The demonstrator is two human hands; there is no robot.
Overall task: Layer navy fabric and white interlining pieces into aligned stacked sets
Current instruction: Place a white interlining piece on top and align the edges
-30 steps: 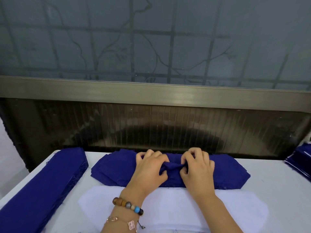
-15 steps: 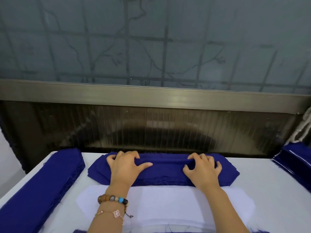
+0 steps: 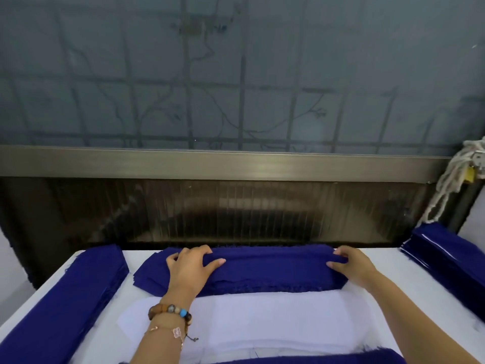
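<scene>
Ten fingers (image 3: 200, 252) around navy fabric (image 3: 273, 266) ends.

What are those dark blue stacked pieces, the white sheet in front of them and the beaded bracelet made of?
Stacked navy blue pieces: woven cloth, matte; frayed threads show along the cut edge. White sheet: thin, smooth, matte, probably interlining; its texture is too fine to tell. Beaded bracelet: the brown beads look wooden, the blue one perhaps glass or stone.

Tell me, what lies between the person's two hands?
In the head view, only navy fabric spans from the left hand to the right hand, both gripping it.
</scene>
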